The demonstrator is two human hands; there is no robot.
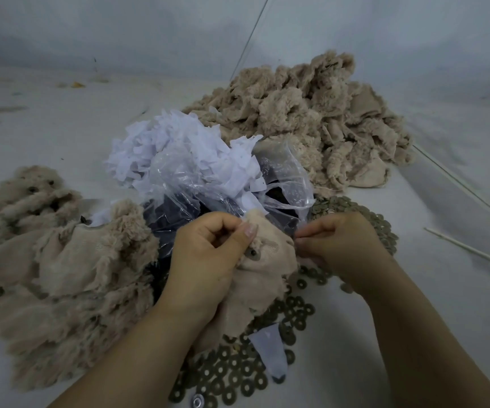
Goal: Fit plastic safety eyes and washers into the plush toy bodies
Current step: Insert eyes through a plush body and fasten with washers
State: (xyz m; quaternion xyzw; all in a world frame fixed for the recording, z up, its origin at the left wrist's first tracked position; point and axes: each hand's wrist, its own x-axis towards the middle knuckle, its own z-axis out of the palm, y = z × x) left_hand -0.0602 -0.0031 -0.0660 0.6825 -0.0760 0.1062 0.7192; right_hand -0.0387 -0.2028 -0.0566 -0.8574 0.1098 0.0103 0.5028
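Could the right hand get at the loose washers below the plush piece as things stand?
Probably yes: the washers lie uncovered on the table just below the right hand, though its fingers are pinching the plush piece now.

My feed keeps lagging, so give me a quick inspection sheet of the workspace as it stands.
Surface: pale grey-white cloth-covered table.
Job's things: inside-out beige plush body with a washer fitted; loose round metal washers; beige plush pile at back; another plush heap at left.
Clutter: clear plastic bag, white paper scraps, thin pale sticks.
Grippers: left hand grips the body; right hand pinches at its edge.
Cables: thin line rising at back.
Surroundings: plain grey wall.
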